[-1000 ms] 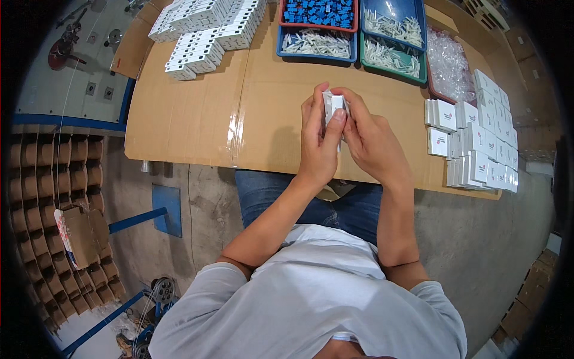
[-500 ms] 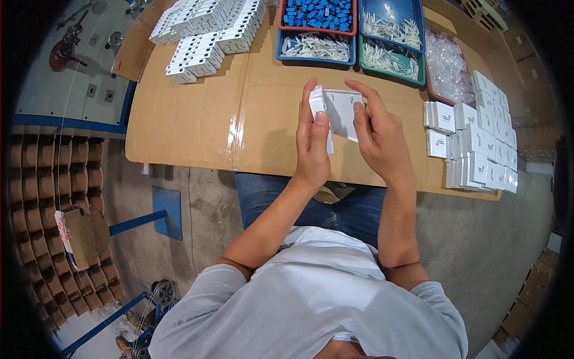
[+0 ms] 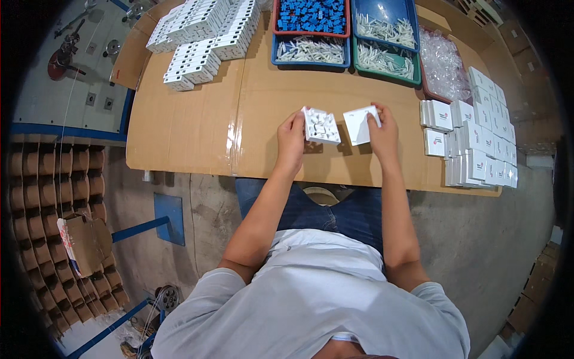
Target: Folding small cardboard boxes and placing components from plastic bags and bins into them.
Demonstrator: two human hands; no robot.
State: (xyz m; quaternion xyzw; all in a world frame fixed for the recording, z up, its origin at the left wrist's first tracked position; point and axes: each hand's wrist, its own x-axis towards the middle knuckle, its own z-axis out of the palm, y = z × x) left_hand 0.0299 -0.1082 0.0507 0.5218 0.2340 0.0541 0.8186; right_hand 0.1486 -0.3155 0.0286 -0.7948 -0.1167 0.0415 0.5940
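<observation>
From the head camera, two bare hands work above a tabletop [image 3: 179, 128] covered in brown cardboard. The left hand [image 3: 290, 142] grips a shallow, open white case [image 3: 323, 127] by its left side; inside are small white parts, too small to tell apart. The right hand [image 3: 384, 134] pinches a flat white panel [image 3: 359, 128] by its right side, thumb across its face. Case and panel are near each other but apart, both over the middle of the tabletop, toward its near edge.

Four trays cluster along the far edge. A red tray [image 3: 311, 34] is heaped with small blue pieces [image 3: 314, 15]; just nearer, a blue tray [image 3: 311, 64] holds slim white pieces. To their right, another blue tray [image 3: 388, 8] and a green tray [image 3: 388, 78] hold similar white pieces. Beside them, a longer red tray [image 3: 439, 97] is full of crumpled clear plastic [image 3: 442, 63].

White units with dark openings [image 3: 197, 66] stand in rows at the far left corner. Flat white boxes [image 3: 478, 161] are stacked along the right edge, reaching the near right corner.

Below is a grey concrete floor [image 3: 448, 233]. At the left are a brown cardboard divider grid [image 3: 54, 173] and a blue metal bar [image 3: 140, 229].
</observation>
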